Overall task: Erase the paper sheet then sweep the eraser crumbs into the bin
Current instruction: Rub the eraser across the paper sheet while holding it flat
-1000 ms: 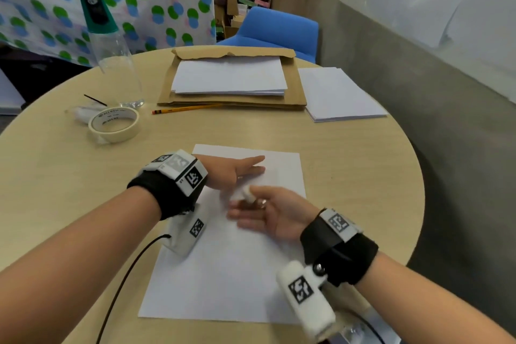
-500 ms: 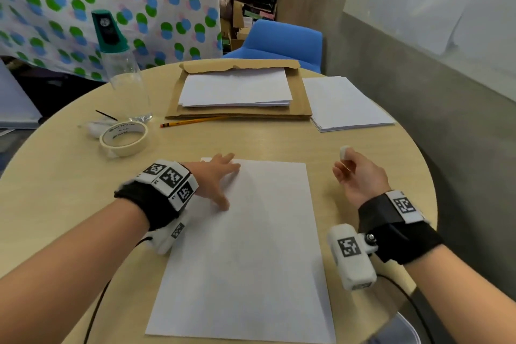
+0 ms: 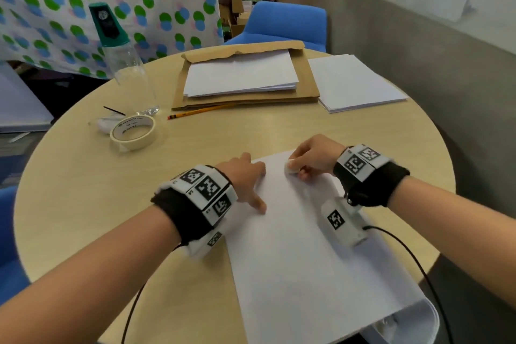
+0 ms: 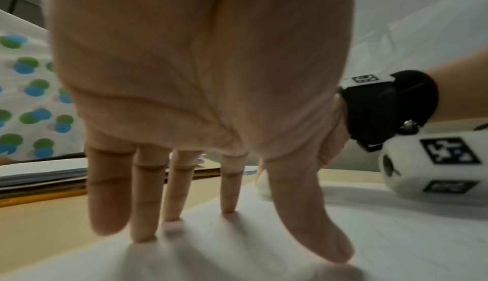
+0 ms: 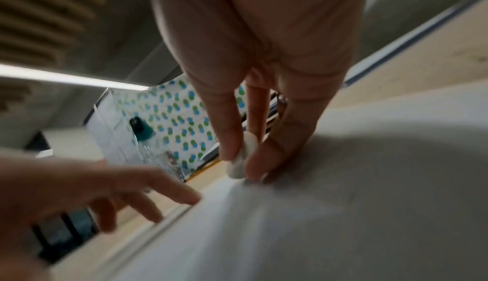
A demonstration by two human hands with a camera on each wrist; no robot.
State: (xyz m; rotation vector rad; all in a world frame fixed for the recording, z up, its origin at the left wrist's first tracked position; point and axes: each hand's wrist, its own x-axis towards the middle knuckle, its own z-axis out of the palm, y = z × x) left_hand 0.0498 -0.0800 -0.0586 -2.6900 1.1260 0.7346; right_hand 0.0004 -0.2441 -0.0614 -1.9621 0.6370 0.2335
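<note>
A white paper sheet (image 3: 301, 254) lies on the round wooden table (image 3: 83, 204), its near end hanging over the table's edge. My left hand (image 3: 245, 181) lies flat with straight fingers (image 4: 145, 212) pressing the sheet's far left corner. My right hand (image 3: 310, 159) pinches a small white eraser (image 3: 291, 168) between thumb and fingers and holds it down on the sheet's far edge; the right wrist view shows the eraser (image 5: 241, 160) touching the paper (image 5: 343, 212). A white bin (image 3: 413, 324) shows below the table's near edge, under the overhanging sheet.
Beyond the sheet lie a yellow pencil (image 3: 201, 112), a roll of masking tape (image 3: 133, 131), a clear bottle (image 3: 125, 64) with a green cap, a brown envelope (image 3: 307, 84) bearing a paper stack, and another paper stack (image 3: 354, 84). A blue chair (image 3: 284, 25) stands behind the table.
My right hand swung out to the right holding the eraser in the air, then came back down onto the sheet's far edge. My left hand shifted to the sheet's far left corner.
</note>
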